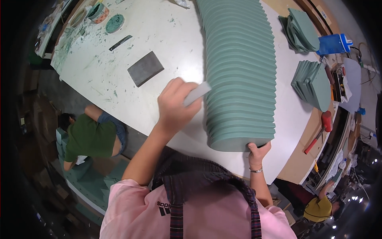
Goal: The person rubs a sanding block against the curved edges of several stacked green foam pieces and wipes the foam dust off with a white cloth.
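Your left hand (175, 104) grips a pale block (197, 94); right of it, your right hand (259, 155), closure unclear, touches the green stack (240, 79), probably to steady it.

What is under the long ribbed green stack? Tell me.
The white table shows on both sides of the green stack; whatever lies directly beneath is covered. The right hand is at the stack's near end; most of its fingers are hidden, perhaps underneath.
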### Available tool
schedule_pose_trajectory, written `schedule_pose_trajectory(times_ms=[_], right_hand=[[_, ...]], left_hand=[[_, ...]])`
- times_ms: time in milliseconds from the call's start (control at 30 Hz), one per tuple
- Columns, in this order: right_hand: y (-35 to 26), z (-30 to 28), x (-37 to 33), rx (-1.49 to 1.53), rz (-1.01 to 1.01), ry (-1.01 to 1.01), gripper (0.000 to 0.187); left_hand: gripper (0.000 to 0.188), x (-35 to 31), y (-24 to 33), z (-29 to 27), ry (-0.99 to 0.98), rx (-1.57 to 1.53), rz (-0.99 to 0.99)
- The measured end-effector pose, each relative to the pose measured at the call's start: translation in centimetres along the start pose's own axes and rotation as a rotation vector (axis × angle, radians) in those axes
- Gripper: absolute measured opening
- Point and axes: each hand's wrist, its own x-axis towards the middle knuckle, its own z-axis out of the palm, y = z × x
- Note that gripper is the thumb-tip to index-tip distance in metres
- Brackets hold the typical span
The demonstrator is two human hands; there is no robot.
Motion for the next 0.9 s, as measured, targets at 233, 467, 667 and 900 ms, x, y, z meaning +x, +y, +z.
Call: schedule_pose_trajectory(times_ms=[233, 467, 667, 900], right_hand=[[0.3, -0.4, -0.1, -0.010, 0.033, -0.031, 0.088], [0.1, -0.5, -0.1, -0.020, 0.056, -0.046, 0.089], [0.0, -0.2, -0.1, 0.016, 0.047, -0.033, 0.088], [-0.3, -0.2, 0.0, -0.005, 0.038, -0.043, 0.086]], left_hand=[[0.020, -0.2, 0.1, 0.9, -0.030, -0.039, -0.011], [0.022, 2.7, 0.8, 0.8, 0.057, -0.060, 0.045], [0.023, 5.4, 1.5, 1.7, 0.010, 0.077, 0.115], [0.022, 6.6, 1.9, 2.6, -0.025, 0.126, 0.124]])
